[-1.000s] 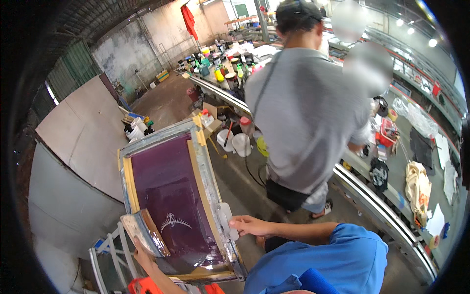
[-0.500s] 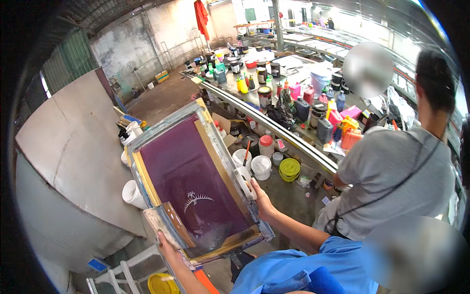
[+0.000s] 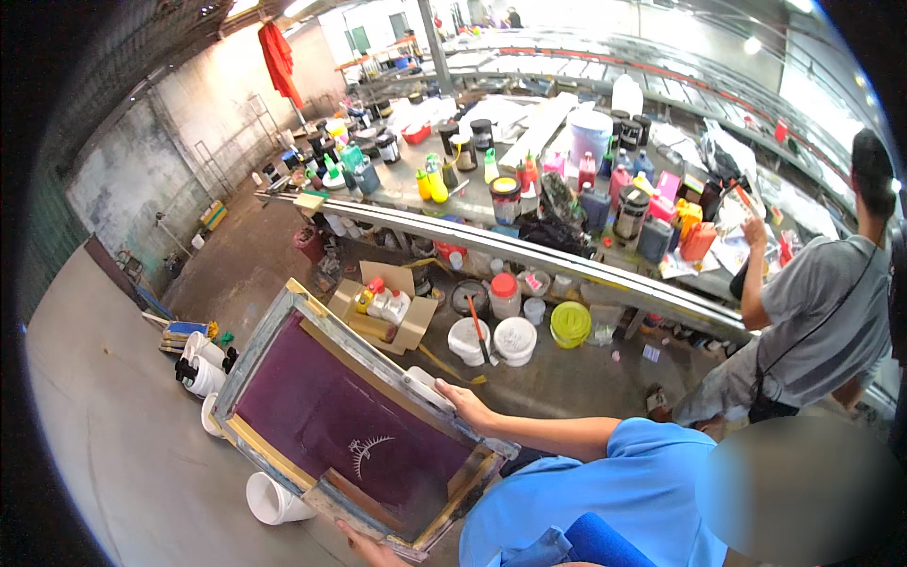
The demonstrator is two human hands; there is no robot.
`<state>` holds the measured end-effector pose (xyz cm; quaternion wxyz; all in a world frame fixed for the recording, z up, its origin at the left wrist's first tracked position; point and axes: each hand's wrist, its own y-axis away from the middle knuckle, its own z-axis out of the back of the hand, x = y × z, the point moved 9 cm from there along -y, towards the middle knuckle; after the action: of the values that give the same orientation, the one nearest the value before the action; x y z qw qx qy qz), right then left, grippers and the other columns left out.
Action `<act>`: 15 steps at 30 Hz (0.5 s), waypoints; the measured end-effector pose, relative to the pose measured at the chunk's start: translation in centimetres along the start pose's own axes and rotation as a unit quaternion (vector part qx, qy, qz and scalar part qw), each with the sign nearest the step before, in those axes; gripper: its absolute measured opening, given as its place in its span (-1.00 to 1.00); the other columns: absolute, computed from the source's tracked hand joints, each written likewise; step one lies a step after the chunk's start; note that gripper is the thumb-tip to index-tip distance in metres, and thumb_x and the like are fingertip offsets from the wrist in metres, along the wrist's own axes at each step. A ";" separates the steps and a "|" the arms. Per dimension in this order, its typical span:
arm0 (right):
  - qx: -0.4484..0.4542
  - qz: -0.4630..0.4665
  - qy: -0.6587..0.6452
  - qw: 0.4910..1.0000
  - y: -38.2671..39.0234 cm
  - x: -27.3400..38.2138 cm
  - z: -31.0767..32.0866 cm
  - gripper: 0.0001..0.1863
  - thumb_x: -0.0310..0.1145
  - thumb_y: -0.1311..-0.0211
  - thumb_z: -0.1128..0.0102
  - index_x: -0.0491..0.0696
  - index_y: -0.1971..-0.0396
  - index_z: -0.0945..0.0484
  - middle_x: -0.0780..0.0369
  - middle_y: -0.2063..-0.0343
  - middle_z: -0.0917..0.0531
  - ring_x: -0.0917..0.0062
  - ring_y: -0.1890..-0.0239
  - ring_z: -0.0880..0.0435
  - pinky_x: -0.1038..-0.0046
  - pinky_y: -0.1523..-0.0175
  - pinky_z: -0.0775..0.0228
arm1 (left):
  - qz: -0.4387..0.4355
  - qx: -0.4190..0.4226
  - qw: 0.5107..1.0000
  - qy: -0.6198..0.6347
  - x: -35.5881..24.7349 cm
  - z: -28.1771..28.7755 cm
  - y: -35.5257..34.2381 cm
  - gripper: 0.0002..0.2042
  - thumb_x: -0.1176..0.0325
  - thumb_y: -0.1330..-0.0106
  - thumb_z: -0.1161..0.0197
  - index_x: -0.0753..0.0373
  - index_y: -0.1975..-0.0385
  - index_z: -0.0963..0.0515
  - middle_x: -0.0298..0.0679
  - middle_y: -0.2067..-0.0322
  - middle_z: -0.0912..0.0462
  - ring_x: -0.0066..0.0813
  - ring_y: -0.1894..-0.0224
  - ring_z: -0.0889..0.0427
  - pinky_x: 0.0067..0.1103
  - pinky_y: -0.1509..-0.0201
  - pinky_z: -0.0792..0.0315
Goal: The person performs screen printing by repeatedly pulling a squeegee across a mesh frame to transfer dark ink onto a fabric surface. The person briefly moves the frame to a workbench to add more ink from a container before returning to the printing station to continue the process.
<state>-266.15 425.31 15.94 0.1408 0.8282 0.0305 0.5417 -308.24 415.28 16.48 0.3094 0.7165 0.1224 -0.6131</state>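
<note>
From my remote station I locate the framed screen, tilted, ahead of the wearer; it serves as the reference for all positions. Its mesh is purple, and a pale curved motif lies toward its near end. The right hand is at the screen's right rail: the thumb presses on a white piece and the fingers are clamped around it, their tips hidden beneath. The left hand touches a wooden blade lying across the screen's lower left corner; its fingers are mostly concealed and its forearm is cut off, so I cannot tell whether they are closed. Left of the screen stands a white bucket, partly covered by the frame. Beyond the screen I note an open carton with bottles, their lower parts hidden. Far right of the screen, a co-worker faces away; a blurred patch obscures the area below.
</note>
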 end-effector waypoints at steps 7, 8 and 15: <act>-0.031 0.014 0.034 0.999 -15.6 -5.0 -8.0 -0.24 0.25 -0.48 0.11 -0.18 -0.22 -0.53 0.17 -0.16 -0.60 0.47 -0.21 -0.47 0.39 -0.38 -0.17 | -0.016 -0.008 0.987 -0.159 -5.0 -1.8 -14.8 -0.21 -0.18 -0.36 -0.25 0.60 -0.16 -0.44 0.12 -0.09 -0.56 -0.14 -0.06 -0.58 -0.32 -0.15 -0.45; -0.005 -0.021 0.009 1.000 -17.8 -6.3 -9.9 -0.24 0.25 -0.49 0.11 -0.18 -0.21 -0.54 0.17 -0.16 -0.60 0.47 -0.22 -0.46 0.40 -0.39 -0.17 | -0.017 -0.031 0.985 -0.171 -4.0 -0.2 -17.9 -0.28 -0.15 -0.37 -0.26 0.58 -0.07 -0.52 0.07 0.01 -0.64 -0.18 0.00 -0.62 -0.36 -0.12 -0.46; 0.128 0.015 0.102 0.986 -39.5 -5.9 -25.2 -0.19 0.30 -0.46 0.14 -0.18 -0.28 -0.47 0.08 -0.23 -0.53 0.35 -0.28 -0.45 0.34 -0.39 -0.19 | 0.007 -0.054 0.996 -0.071 -5.6 -2.4 -34.7 -0.18 -0.21 -0.31 -0.29 0.53 -0.21 -0.40 0.03 -0.19 -0.50 -0.13 -0.17 -0.53 -0.29 -0.24 -0.41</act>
<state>-287.35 466.98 9.58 0.0219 0.7804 0.1012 0.6166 -326.78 444.87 11.77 0.3597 0.6544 0.1286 -0.6525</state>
